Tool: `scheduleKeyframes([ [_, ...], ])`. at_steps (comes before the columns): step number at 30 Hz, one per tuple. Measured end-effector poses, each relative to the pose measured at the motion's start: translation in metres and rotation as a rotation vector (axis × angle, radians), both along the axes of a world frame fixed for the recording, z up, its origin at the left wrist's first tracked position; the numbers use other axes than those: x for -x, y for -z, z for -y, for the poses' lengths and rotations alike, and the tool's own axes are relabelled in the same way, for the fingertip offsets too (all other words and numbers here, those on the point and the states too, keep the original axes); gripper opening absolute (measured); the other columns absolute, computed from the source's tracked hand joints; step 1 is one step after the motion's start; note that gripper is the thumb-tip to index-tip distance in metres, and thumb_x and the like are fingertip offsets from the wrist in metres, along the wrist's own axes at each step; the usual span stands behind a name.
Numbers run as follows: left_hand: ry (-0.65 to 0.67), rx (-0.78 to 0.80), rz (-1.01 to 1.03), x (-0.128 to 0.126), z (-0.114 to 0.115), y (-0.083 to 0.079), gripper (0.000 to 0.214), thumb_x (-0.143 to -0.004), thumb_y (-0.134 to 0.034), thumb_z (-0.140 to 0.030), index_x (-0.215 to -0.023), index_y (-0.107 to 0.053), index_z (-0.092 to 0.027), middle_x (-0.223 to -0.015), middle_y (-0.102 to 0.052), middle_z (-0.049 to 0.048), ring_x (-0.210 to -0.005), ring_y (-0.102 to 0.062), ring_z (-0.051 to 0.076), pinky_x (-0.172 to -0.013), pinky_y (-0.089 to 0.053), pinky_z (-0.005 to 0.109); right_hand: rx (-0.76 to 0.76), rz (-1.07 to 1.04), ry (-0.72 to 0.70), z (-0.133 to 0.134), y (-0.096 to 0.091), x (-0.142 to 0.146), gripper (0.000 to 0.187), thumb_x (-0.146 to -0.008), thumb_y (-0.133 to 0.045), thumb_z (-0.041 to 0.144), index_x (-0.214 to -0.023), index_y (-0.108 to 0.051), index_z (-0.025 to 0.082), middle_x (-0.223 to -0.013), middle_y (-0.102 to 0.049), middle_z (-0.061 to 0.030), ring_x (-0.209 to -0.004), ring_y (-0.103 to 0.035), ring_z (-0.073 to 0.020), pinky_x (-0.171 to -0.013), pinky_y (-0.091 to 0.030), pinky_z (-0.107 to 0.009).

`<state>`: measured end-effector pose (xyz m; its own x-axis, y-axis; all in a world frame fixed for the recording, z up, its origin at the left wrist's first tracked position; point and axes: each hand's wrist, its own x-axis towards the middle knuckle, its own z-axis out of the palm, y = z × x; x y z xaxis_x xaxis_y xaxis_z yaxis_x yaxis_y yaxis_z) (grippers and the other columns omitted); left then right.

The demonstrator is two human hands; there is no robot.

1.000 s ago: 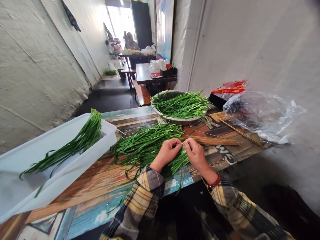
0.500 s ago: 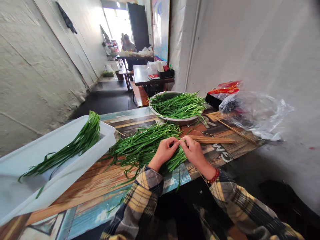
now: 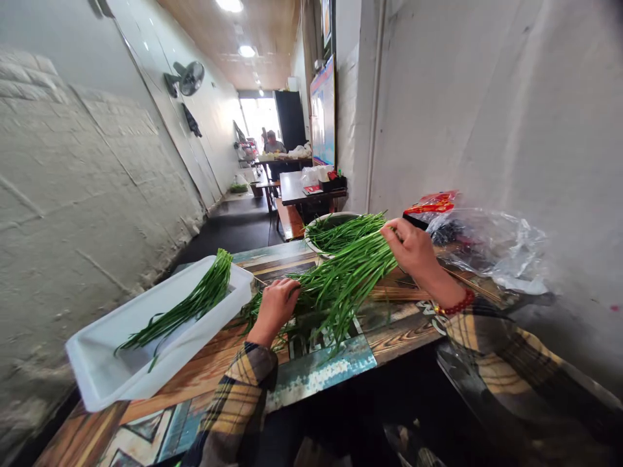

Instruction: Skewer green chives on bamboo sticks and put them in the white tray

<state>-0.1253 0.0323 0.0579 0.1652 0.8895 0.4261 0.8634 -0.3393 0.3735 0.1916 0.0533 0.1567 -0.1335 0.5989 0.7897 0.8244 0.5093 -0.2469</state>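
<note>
A long bunch of green chives (image 3: 341, 275) hangs lifted over the painted wooden table (image 3: 311, 373). My right hand (image 3: 411, 250) is closed round the bunch's right end, raised above the metal bowl (image 3: 318, 224). My left hand (image 3: 277, 305) is closed on the bunch's left end, low near the table. Loose chive tips droop down between my hands. A white plastic tray (image 3: 111, 370) at the left holds another bundle of chives (image 3: 187, 308). A row of bamboo skewers (image 3: 396, 293) lies under my right forearm.
The metal bowl holds more chives (image 3: 343, 230). A crumpled clear plastic bag (image 3: 487, 243) and a red packet (image 3: 431, 204) lie against the right wall. Further tables (image 3: 304, 188) stand behind, with a person seated far back. A fan (image 3: 187, 78) hangs on the left wall.
My hands were pinched together over the chive pile on the table. Now they are spread apart, with the bunch lifted and the right end raised. The camera has tilted upward.
</note>
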Motion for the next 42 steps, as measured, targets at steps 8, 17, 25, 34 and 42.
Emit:
scheduleKeyframes([
  [8, -0.025, -0.144, 0.339, -0.014, 0.024, -0.042, 0.027, -0.085, -0.053, -0.033, -0.105, -0.064, -0.017, -0.099, -0.068, 0.0067, -0.088, -0.063, 0.019, -0.08, -0.048, 0.032, 0.032, 0.27, 0.085, -0.008, -0.037, 0.002, 0.036, -0.099, -0.032, 0.04, -0.101, -0.06, 0.018, -0.081, -0.071, -0.0077, -0.071, -0.065, -0.0208, -0.057, -0.031, -0.026],
  [17, 0.1, -0.151, 0.549, -0.112, 0.027, -0.086, 0.02, -0.082, -0.058, -0.034, -0.081, -0.065, -0.015, -0.076, -0.065, 0.0018, -0.068, -0.054, 0.012, -0.061, -0.039, 0.023, 0.052, 0.368, 0.047, 0.02, -0.04, 0.038, 0.038, -0.101, -0.028, 0.041, -0.102, -0.059, 0.018, -0.079, -0.071, -0.0069, -0.067, -0.065, -0.0199, -0.053, -0.026, -0.027],
  [25, -0.097, -0.138, 0.518, -0.107, 0.014, -0.063, 0.019, -0.079, -0.049, -0.023, -0.063, -0.055, -0.015, -0.057, -0.048, -0.0036, -0.057, -0.042, 0.009, -0.055, -0.027, 0.022, 0.073, 0.394, 0.051, 0.03, -0.038, 0.049, 0.038, -0.101, -0.028, 0.042, -0.102, -0.059, 0.018, -0.081, -0.071, -0.007, -0.069, -0.065, -0.0194, -0.053, -0.025, -0.027],
  [34, -0.096, -0.236, 0.328, -0.066, 0.034, -0.05, 0.022, -0.086, -0.047, -0.023, -0.094, -0.066, -0.018, -0.081, -0.06, 0.0033, -0.076, -0.055, 0.016, -0.071, -0.041, 0.027, 0.067, 0.33, 0.034, 0.022, -0.037, 0.045, 0.033, -0.1, -0.032, 0.039, -0.1, -0.059, 0.019, -0.079, -0.071, -0.0066, -0.069, -0.065, -0.0204, -0.052, -0.025, -0.027],
  [42, -0.084, -0.285, -0.323, -0.093, 0.047, -0.072, 0.018, -0.086, -0.05, -0.016, -0.092, -0.066, -0.019, -0.097, -0.059, 0.011, -0.094, -0.052, 0.025, -0.079, -0.04, 0.037, 0.069, 0.344, -0.007, 0.026, -0.035, 0.057, 0.032, -0.099, -0.034, 0.039, -0.1, -0.058, 0.019, -0.078, -0.071, -0.0071, -0.069, -0.065, -0.0204, -0.052, -0.024, -0.027],
])
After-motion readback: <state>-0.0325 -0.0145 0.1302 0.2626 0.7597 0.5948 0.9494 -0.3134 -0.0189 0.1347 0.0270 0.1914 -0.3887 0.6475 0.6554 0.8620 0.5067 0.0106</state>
